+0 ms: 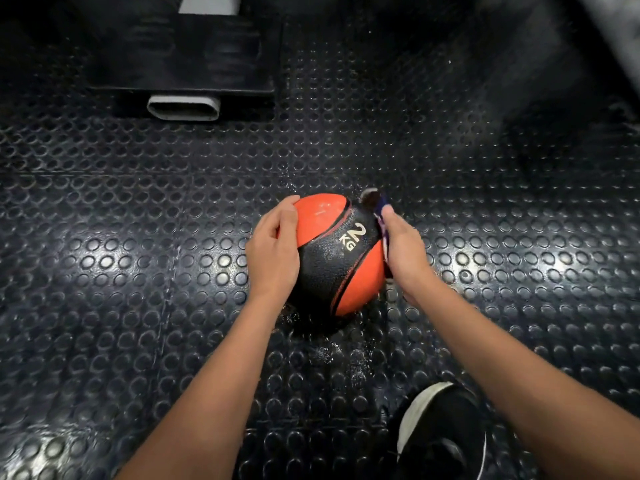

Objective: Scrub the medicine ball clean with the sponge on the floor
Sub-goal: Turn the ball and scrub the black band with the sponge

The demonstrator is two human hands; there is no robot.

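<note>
Grip, right hand (405,251): a purple and white sponge (381,220) is held flat between the palm and the right side of the medicine ball (332,251); the thumb is laid along the sponge's near edge, and the fingers are hidden behind the ball.
Grip, left hand (273,251): the hand is spread open and pressed against the ball's left side, with the thumb and fingers curved over its surface; nothing is closed in it.
Medicine ball: an orange ball crossed by a wide black textured band is seen resting on the floor (138,271), between the two hands, near the middle of the view.
Writing: "2 KG" is printed in pale letters on the black band, tilted, on the ball's upper right.
Sponge: only a thin strip is shown at the ball's right edge; a dark rounded shape just beyond its far end cannot be identified.
Floor: dark rubber matting with raised round studs; small water droplets are scattered around the ball, most thickly just in front of it.
Shoe (440,431): a black shoe with a white sole is seen nearer the viewer than the ball, to the right.
Equipment base (180,64): a black block with a pale oval tube end (183,107) is set well beyond the ball, to the left.
</note>
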